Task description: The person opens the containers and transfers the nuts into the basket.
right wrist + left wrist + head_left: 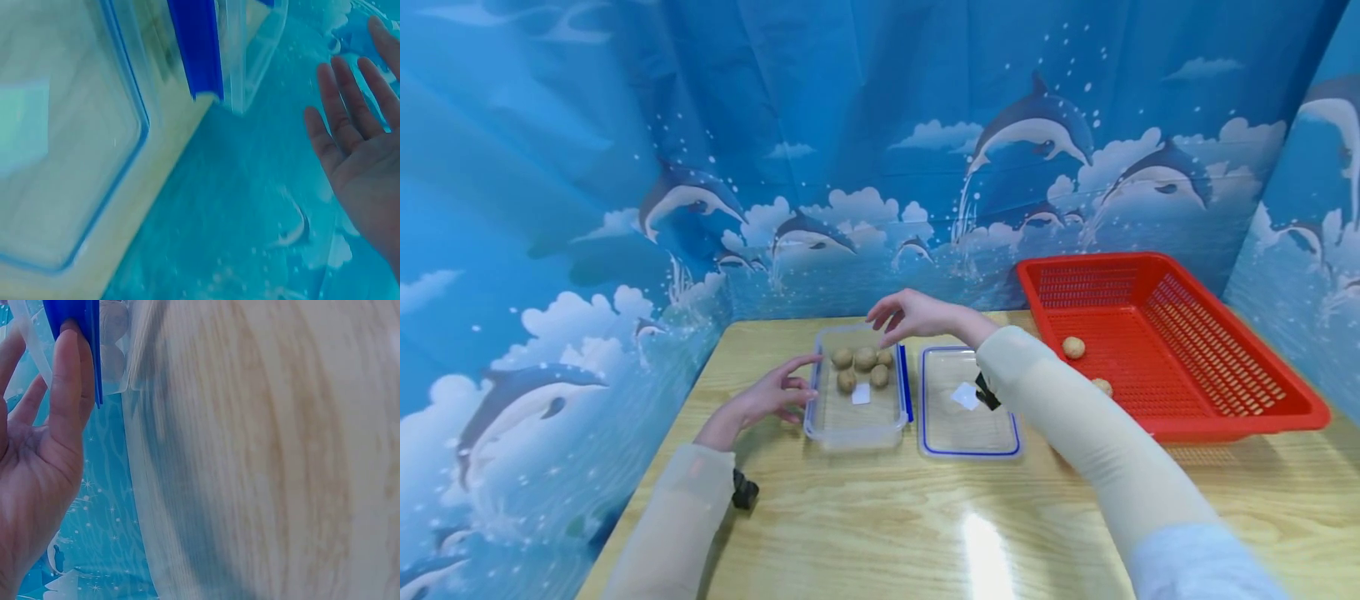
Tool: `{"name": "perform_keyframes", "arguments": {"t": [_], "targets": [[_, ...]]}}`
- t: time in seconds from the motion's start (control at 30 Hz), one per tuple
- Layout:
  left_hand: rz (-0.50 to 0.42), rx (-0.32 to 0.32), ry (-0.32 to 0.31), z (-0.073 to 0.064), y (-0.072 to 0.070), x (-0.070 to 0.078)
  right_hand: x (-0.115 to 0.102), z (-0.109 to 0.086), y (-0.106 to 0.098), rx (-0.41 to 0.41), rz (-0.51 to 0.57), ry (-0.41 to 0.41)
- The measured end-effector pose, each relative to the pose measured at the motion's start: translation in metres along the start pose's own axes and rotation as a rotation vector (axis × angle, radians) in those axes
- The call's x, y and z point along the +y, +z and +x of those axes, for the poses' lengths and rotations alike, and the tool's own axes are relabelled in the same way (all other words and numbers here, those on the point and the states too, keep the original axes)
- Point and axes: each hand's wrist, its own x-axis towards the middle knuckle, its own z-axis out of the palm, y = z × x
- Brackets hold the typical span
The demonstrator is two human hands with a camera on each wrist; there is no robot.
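A clear plastic food container [850, 435] with blue side clips stands on the table, with several walnuts [865, 359] and a white square label inside. At its left wall is my left hand [767, 394], fingers loosely bent. In the left wrist view, a finger touches a blue clip [78, 344] of the container. My right hand [913, 315] hovers over the container's far right corner, fingers relaxed and holding nothing. The right wrist view shows that hand [369, 156] spread, apart from the container. To the container's right lies its clear lid [970, 433] with a blue seal.
A red plastic basket [1247, 354] stands at the right of the wooden table [850, 525]. Inside it are a walnut [1073, 347] and another partly hidden by my right sleeve. A blue dolphin-print curtain [865, 125] hangs behind the table and along its sides.
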Motion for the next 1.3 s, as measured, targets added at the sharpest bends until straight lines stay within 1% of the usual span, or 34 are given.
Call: {"name": "perform_keyframes", "arguments": {"t": [0.2,0.4,0.57,0.67,0.8,0.93,1.07,1.3], "targets": [[0.008,0.001,0.0,0.0,-0.001,-0.001,0.001,0.015,0.026,0.003,0.004,0.008],[0.019,0.012,-0.012,0.001,0.001,-0.001,0.007,0.021,0.044,0.005,0.041,0.02],[0.019,0.011,-0.01,0.0,0.001,-0.001,0.014,0.024,0.057,0.063,0.08,0.045],[0.013,0.011,-0.009,0.0,0.001,-0.001,0.018,0.026,0.064,0.103,0.076,0.038],[0.006,0.01,-0.008,0.001,0.001,-0.002,0.024,0.029,0.073,0.122,0.086,0.037],[0.01,0.013,-0.004,0.001,0.0,-0.001,0.025,0.033,0.08,0.139,0.104,0.066],[0.006,0.014,-0.002,0.0,-0.001,-0.001,0.021,0.036,0.084,0.145,0.07,0.089],[0.0,0.01,0.002,0.0,0.0,-0.001,0.02,0.04,0.089,0.124,-0.034,0.089]]}}
